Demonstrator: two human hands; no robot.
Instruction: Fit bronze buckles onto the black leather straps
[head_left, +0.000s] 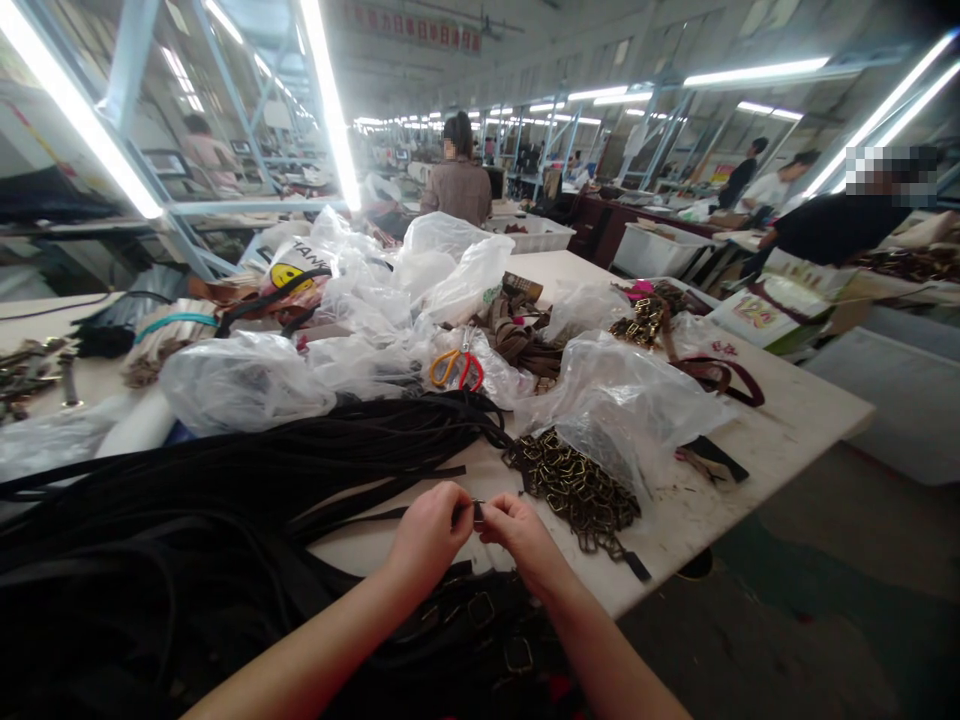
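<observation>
Near the table's front edge, my left hand (pixel 433 525) pinches a black strap (pixel 478 512) close to its end. Fingers of my right hand (pixel 521 535) are closed on the short end of that same strap, just to the right. Between the fingertips shows a small piece of metal, too little of it visible to tell its shape. A large heap of long black straps (pixel 300 465) spreads to the left of my hands. To the right lies a pile of brass-coloured metal buckles (pixel 577 490). Below my forearms, black straps with square metal buckles (pixel 481 608) hang together.
Clear plastic bags (pixel 622 400) cover part of the white table (pixel 795 410). Scissors (pixel 456 370) with yellow and red handles lie behind the straps. Brown straps (pixel 517 330) are bunched farther back. White bins (pixel 892 390) stand at the right, and several people are farther off.
</observation>
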